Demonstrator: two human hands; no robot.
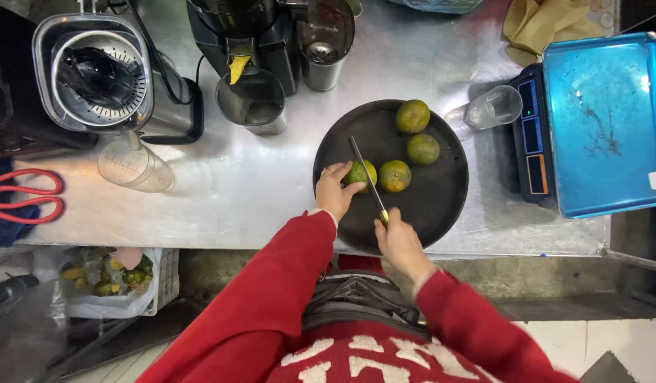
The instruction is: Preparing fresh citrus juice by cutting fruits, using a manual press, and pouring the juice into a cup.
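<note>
Four fruits [395, 176] lay on a tray [434, 206] on the table [236, 191]; a scale [590, 128] stood right, scissors [23, 197] far left, juicers [94, 74] behind.

Juice stall kitchen: steel counter [221, 198], citrus juicer [94, 71], weighing scale [532, 138], round tray [441, 206] of green oranges [413, 115]

Red long-sleeved sweater with white lettering, ring on the left hand [335, 190].
</note>
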